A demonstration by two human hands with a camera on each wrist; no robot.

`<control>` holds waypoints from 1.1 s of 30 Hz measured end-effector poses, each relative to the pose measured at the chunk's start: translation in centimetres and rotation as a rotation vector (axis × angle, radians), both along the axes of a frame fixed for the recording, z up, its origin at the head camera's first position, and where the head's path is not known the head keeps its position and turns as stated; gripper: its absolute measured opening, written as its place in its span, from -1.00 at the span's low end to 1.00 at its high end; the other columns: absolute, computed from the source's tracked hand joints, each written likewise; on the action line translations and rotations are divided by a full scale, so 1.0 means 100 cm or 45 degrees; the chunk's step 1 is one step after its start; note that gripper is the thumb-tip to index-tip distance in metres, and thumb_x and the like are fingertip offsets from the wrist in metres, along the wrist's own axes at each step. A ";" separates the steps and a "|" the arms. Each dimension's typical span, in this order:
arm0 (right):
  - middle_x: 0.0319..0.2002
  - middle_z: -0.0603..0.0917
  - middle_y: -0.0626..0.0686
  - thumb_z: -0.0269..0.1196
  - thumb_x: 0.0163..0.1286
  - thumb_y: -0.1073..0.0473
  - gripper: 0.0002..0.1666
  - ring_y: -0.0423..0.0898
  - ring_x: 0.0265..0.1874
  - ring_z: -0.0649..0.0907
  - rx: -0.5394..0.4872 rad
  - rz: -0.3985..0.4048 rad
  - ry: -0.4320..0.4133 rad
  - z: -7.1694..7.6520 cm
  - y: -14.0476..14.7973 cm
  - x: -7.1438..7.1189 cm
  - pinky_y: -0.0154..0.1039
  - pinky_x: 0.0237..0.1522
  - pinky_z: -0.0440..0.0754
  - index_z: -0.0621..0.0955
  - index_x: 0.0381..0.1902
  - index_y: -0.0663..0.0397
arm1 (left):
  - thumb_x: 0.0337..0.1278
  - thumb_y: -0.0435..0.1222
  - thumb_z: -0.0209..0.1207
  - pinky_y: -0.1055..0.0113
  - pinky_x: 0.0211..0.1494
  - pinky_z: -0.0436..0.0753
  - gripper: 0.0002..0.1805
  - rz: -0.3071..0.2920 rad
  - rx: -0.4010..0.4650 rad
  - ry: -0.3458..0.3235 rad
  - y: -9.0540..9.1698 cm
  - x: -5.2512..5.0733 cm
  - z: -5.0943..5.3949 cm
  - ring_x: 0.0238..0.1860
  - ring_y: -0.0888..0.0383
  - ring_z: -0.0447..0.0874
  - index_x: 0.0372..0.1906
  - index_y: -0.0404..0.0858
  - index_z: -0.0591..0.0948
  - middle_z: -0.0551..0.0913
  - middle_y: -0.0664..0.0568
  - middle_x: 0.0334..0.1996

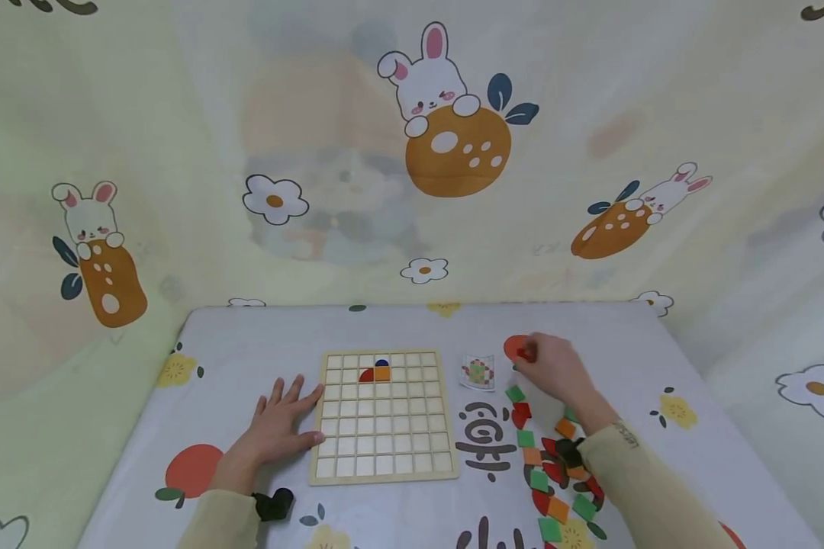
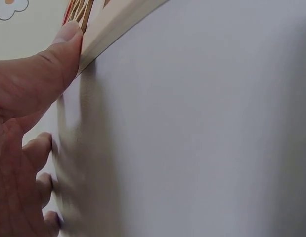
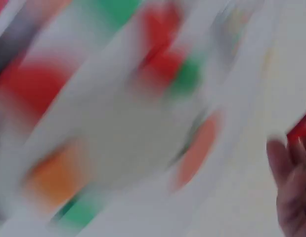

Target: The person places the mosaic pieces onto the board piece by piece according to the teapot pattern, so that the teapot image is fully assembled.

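A wooden grid board (image 1: pixel 405 447) lies on the table. In it are a red rounded piece (image 1: pixel 366 376), an orange square (image 1: pixel 382 374) and a small blue rounded piece (image 1: pixel 381 363), grouped near the far side. With fingers spread, my left hand (image 1: pixel 272 429) touches the board's left edge; the left wrist view has its thumb (image 2: pixel 61 59) against the frame. My right hand (image 1: pixel 556 371) pinches a small red piece (image 3: pixel 301 127) above the table, right of a small pattern card (image 1: pixel 477 372). The piece's full shape is hidden by the fingers.
Loose green squares (image 1: pixel 539 479), orange squares (image 1: pixel 558 509) and red pieces (image 1: pixel 521 414) are scattered right of the board, some under the right forearm. The patterned tablecloth (image 1: pixel 240 343) has printed fruit and flowers. A printed cloth wall (image 1: pixel 343 252) rises behind.
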State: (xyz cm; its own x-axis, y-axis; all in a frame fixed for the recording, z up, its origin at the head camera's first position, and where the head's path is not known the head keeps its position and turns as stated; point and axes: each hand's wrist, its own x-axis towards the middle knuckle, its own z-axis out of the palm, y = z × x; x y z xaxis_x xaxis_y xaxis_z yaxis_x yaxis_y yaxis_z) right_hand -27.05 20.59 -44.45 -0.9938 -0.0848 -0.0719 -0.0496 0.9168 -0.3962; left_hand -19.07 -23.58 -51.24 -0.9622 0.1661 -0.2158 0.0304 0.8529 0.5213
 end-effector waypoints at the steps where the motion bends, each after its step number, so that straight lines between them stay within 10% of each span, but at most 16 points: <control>1: -0.30 0.71 0.17 0.37 0.32 0.19 -0.71 -0.01 -0.38 0.60 -0.021 0.068 0.025 0.001 -0.020 -0.001 -0.14 -0.30 0.65 0.66 -0.11 0.30 | 0.04 -0.01 0.45 -0.47 0.55 -0.17 -0.04 0.000 0.004 0.002 0.001 0.001 0.000 0.62 -0.46 -0.27 0.55 -0.11 0.32 0.02 -0.30 0.63; 11: -0.42 0.63 0.01 0.33 0.40 0.19 -0.88 -0.14 -0.49 0.50 0.059 0.437 -0.128 -0.039 -0.143 -0.013 -0.24 -0.43 0.49 0.63 -0.33 0.10 | 0.04 -0.03 0.46 -0.43 0.58 -0.20 -0.06 0.011 0.037 -0.011 0.015 0.006 0.003 0.64 -0.40 -0.29 0.55 -0.04 0.33 0.02 -0.24 0.64; 19: -0.23 0.72 0.03 0.43 0.34 0.16 -0.82 -0.07 -0.25 0.64 -0.047 0.432 -0.103 -0.047 -0.149 -0.018 -0.11 -0.11 0.67 0.72 -0.18 0.12 | 0.01 -0.01 0.47 -0.43 0.58 -0.18 -0.04 0.005 0.000 -0.005 0.017 0.006 0.003 0.64 -0.40 -0.27 0.55 -0.03 0.34 0.03 -0.24 0.64; 33: -0.31 0.78 0.00 0.41 0.35 0.13 -0.86 -0.05 -0.27 0.72 0.007 0.384 -0.132 -0.045 -0.161 -0.012 -0.12 -0.11 0.72 0.75 -0.28 0.09 | 0.01 -0.01 0.47 -0.43 0.57 -0.17 -0.04 0.009 -0.001 -0.018 0.015 0.008 0.006 0.64 -0.41 -0.26 0.55 -0.04 0.34 0.04 -0.25 0.64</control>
